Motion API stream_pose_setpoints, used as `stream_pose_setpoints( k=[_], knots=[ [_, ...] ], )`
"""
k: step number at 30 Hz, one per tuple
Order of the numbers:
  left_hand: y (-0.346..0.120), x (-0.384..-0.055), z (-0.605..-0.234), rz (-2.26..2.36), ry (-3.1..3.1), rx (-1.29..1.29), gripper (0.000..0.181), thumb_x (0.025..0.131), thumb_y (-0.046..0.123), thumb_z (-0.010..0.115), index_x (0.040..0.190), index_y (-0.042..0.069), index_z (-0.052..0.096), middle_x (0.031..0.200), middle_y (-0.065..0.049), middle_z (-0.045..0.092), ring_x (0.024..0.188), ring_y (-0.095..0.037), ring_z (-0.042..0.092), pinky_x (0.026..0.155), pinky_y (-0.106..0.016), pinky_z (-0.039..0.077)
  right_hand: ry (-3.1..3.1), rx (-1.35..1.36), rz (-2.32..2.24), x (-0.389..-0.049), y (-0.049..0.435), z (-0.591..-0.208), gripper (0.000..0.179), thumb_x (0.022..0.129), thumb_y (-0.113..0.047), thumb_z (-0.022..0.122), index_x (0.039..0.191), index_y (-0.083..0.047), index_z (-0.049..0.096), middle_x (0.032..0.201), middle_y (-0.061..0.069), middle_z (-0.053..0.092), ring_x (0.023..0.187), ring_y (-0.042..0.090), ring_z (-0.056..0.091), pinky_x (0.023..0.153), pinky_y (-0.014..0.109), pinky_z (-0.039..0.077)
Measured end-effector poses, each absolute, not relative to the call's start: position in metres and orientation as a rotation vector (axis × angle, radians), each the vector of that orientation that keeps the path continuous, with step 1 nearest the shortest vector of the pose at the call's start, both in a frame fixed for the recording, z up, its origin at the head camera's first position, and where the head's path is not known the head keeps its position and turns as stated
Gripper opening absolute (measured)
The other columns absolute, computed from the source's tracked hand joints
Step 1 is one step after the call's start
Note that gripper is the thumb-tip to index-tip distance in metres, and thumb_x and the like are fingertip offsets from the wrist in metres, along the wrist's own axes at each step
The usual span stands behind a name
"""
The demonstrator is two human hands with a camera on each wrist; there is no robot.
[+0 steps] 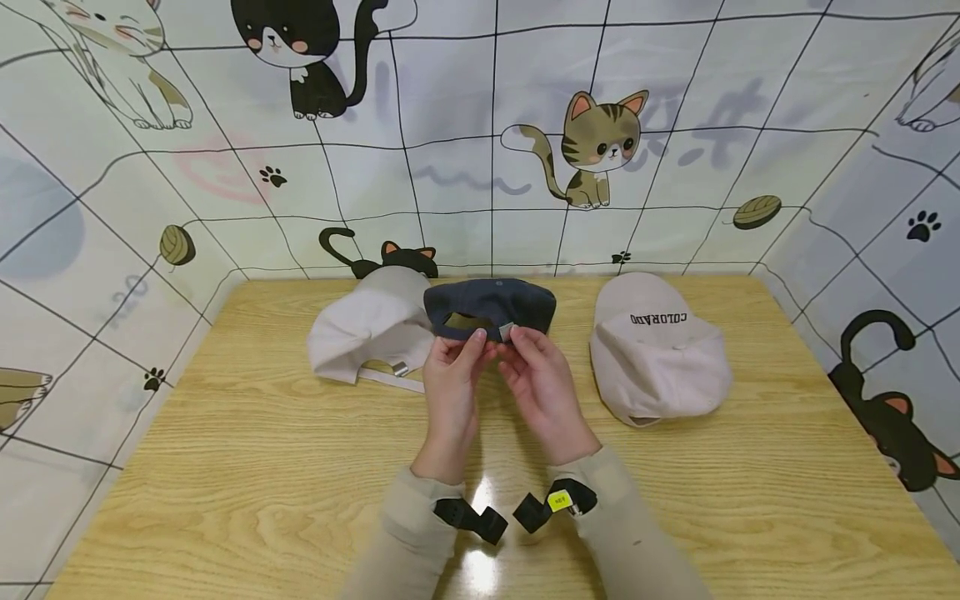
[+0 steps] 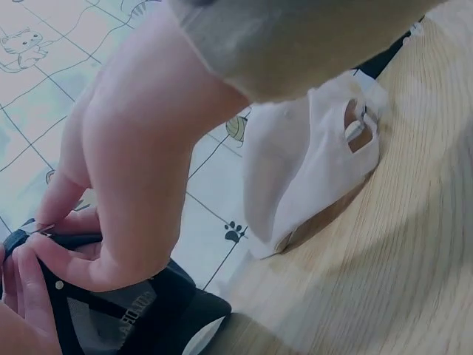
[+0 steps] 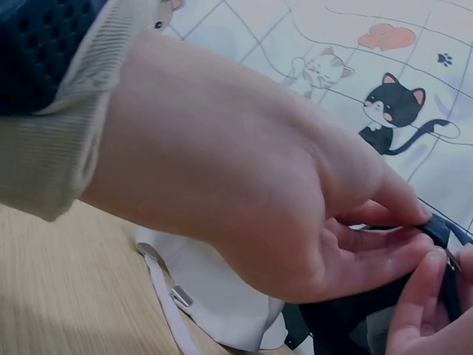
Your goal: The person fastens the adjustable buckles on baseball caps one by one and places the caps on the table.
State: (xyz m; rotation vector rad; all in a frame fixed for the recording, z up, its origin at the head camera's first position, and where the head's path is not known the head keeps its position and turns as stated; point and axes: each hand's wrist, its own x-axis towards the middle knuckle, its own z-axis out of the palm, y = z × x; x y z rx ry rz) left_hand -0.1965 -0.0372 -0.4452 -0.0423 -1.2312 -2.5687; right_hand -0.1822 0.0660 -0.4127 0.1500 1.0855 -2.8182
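Observation:
A navy cap [image 1: 525, 302] is raised above the table near its back edge, its rear opening towards me. My left hand [image 1: 450, 387] pinches the cap's strap between thumb and fingers. Right beside it, my right hand [image 1: 542, 387] pinches the strap at the small metal buckle [image 1: 506, 332]. In the left wrist view, the right hand [image 2: 137, 148] bends over the dark cap [image 2: 174, 303], which shows lettering inside. The right wrist view has the left hand [image 3: 244, 177] in front, its fingertips meeting those of the right hand [image 3: 417, 318] at the strap.
To the left, a white cap [image 1: 367, 325] with a buckled strap lies on the wooden table [image 1: 262, 500]. A pale cap marked COLORADO [image 1: 660, 367] lies to the right. Cat-printed cloth [image 1: 450, 175] walls the back and sides. Black devices [image 1: 472, 518] are strapped to both wrists.

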Motion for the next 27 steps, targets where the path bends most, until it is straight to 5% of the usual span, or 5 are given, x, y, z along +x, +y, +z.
stream_pose_setpoints(
  k=[5, 27],
  knots=[
    [-0.033, -0.184, -0.424, -2.645, -1.21, 0.054, 0.023, 0.079, 0.007, 0.068, 0.094, -0.001, 0.053, 0.081, -0.008, 0.059, 0.069, -0.015, 0.06, 0.069, -0.026, 0.051, 1.075, 0.15, -2.895, -0.181, 0.063, -0.413, 0.003, 0.088, -0.01, 0.056, 0.09, -0.009, 0.057, 0.089, 0.006, 0.056, 0.079, 0.014, 0.058, 0.075, 0.023, 0.048],
    [-0.036, -0.185, -0.43, -2.701, -1.24, 0.043, 0.02, 0.08, 0.012, 0.067, 0.094, 0.0, 0.059, 0.087, -0.007, 0.058, 0.073, -0.013, 0.057, 0.067, -0.023, 0.048, 1.082, 0.142, -2.902, -0.183, 0.062, -0.415, 0.008, 0.085, -0.01, 0.06, 0.09, -0.006, 0.057, 0.09, 0.009, 0.057, 0.08, 0.015, 0.061, 0.079, 0.025, 0.048]
  ],
)
